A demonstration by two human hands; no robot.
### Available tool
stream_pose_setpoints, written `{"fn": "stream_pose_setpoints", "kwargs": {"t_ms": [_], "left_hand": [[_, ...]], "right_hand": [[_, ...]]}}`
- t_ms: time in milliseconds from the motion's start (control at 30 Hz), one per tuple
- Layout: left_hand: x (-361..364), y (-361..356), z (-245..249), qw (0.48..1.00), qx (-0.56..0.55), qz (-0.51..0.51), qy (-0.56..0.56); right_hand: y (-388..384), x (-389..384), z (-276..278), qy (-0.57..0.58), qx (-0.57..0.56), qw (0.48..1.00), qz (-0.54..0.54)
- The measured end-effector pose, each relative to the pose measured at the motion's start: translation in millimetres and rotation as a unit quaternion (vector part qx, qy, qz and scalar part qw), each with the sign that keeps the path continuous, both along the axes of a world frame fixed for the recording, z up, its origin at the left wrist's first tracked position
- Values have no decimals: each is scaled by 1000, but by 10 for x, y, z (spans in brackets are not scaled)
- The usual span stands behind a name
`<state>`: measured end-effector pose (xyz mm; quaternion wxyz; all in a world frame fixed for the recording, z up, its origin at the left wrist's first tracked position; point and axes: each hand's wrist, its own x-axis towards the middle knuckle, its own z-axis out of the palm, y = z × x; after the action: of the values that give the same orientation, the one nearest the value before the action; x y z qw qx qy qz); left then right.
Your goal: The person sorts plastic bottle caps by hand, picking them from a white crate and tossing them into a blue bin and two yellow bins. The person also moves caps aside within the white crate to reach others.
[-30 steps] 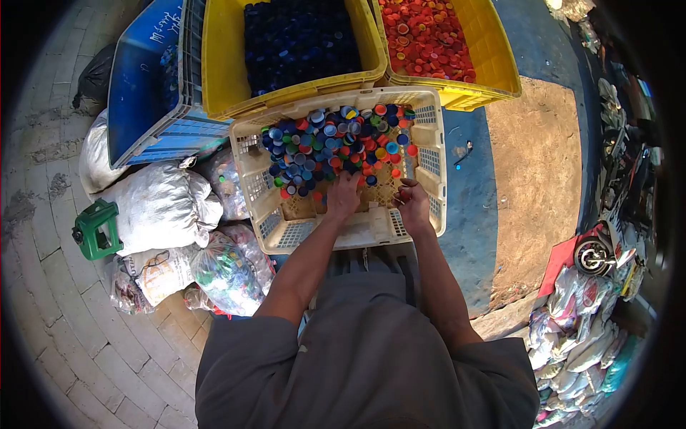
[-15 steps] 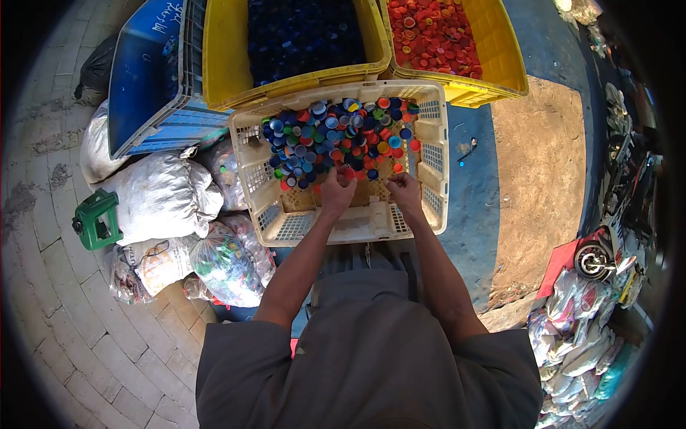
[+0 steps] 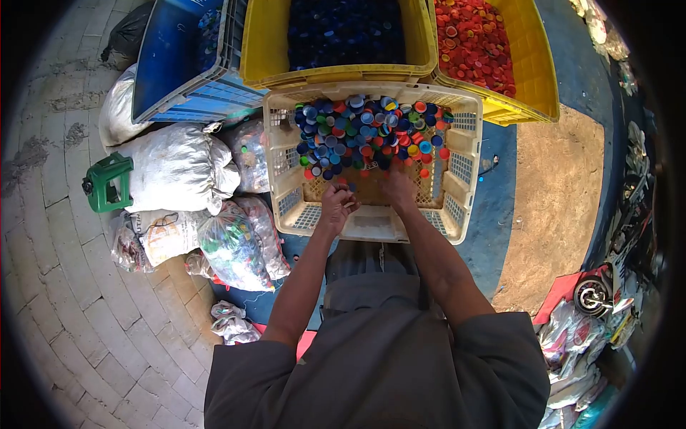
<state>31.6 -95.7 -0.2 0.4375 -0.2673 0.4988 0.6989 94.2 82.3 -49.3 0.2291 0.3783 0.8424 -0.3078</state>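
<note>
A white plastic crate stands before me, with a pile of mixed-colour bottle caps along its far side. My left hand is over the crate's near left part, fingers curled, with a blue bottle cap at the fingertips. Close by the same fingers is a red cap. My right hand reaches forward to the near edge of the pile; its fingertips are blurred and partly hidden among the caps.
Behind the crate are a yellow bin of dark blue caps, another yellow bin of red caps, and a blue bin. Filled sacks and a green plastic object lie left. A brown board lies right.
My left hand has drawn back from the pile toward the crate's near side. My right hand has moved forward to the caps. The whole view has shifted slightly.
</note>
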Motion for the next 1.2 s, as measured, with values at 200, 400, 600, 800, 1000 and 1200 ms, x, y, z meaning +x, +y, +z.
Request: {"fn": "stream_pose_setpoints", "kwargs": {"t_ms": [200, 400, 600, 800, 1000, 1200], "left_hand": [[-8, 116, -2, 997, -71, -25, 9], [-121, 333, -228, 987, -119, -71, 78], [-251, 669, -259, 907, -293, -190, 234], [-312, 822, -467, 815, -416, -268, 300], [-269, 782, -434, 835, -395, -227, 309], [-206, 472, -513, 988, -111, -62, 92]], "right_hand": [[-15, 63, -159, 54, 13, 998, -26], [28, 169, -207, 106, 26, 994, -30], [220, 250, 40, 204, -34, 975, -87], [407, 404, 217, 230, -334, 834, -373], [469, 549, 413, 317, -531, 544, -568], [457, 460, 340, 317, -558, 522, -561]]}}
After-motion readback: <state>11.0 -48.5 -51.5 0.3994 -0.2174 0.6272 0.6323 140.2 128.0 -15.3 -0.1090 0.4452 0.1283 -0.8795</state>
